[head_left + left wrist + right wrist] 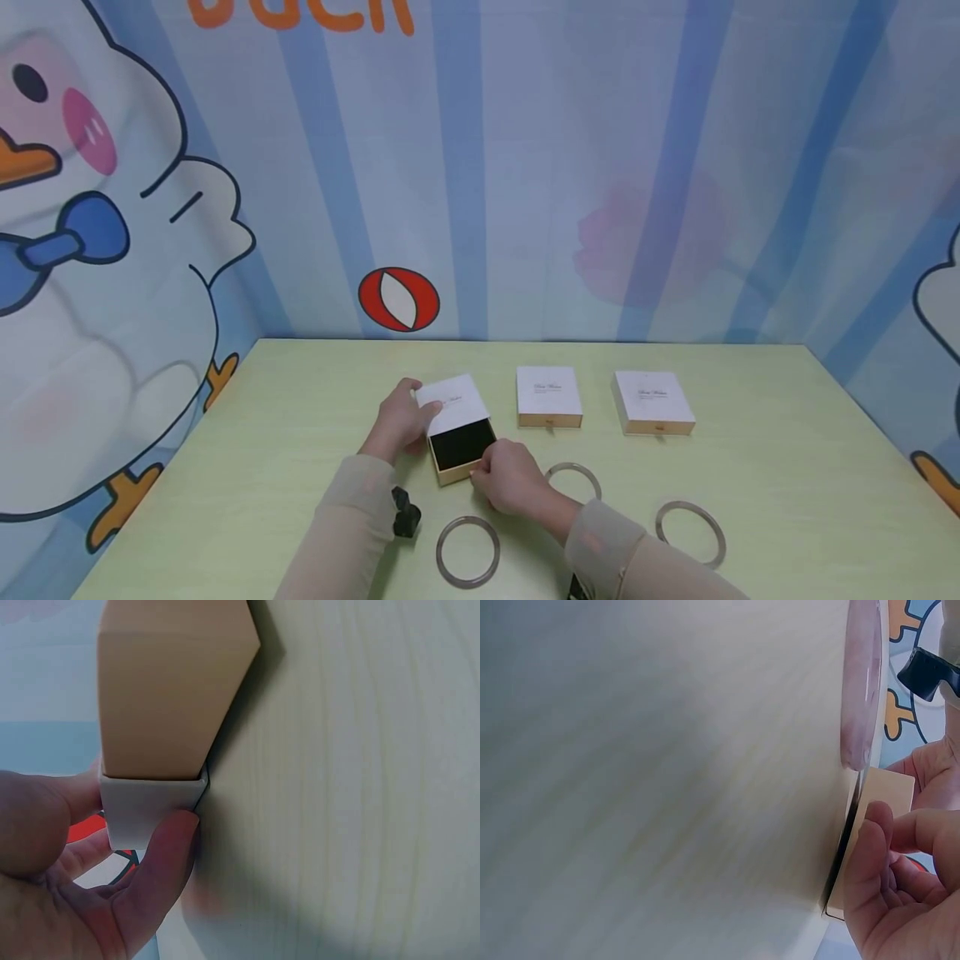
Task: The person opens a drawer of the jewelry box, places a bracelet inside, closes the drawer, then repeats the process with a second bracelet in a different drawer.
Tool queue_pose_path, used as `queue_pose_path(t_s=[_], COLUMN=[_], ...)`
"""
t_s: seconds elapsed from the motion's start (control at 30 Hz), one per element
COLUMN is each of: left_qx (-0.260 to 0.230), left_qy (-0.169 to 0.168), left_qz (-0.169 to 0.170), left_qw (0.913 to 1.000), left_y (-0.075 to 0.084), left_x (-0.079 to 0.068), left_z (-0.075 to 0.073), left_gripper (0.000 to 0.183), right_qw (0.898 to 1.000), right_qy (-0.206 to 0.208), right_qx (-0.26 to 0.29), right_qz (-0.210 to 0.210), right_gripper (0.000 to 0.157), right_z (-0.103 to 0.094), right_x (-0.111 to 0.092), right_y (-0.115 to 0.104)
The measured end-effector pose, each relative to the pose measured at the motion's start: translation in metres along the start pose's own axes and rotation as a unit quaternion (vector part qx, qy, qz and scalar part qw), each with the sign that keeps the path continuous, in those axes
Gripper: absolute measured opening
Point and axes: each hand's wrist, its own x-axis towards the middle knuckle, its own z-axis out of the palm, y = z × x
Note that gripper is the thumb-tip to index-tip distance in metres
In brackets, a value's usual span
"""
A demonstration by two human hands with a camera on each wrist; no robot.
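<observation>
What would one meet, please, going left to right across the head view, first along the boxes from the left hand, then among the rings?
Boxes: left hand → open box → middle closed box → right closed box.
Rings: leftmost ring → middle ring → rightmost ring.

Soft, even brightness fills the head view; faint shadows mark the pale yellow-green wood-grain tabletop (795,475). Dimmer wrist views: left, a soft-edged shadow beside the tan-and-white cardboard box (165,705); right, blurred grain, glints on the translucent pinkish ring (862,682).
</observation>
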Motion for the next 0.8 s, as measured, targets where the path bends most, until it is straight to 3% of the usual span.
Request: queue_pose_path(t_s=[0.8], left_qx=[-0.003], left_qy=[-0.004], left_qz=[-0.017], left_qw=[0.9999], left_y=[0.0035], left_x=[0.0001], left_z=[-0.0006], left_gripper=[0.056], right_qw=[1.0], right_qy=[-0.007], right_qx=[0.004], right_qz=[-0.002], right_gripper=[0.035], right_z=[-0.0023], right_x=[-0.0046], right_y=[0.0058])
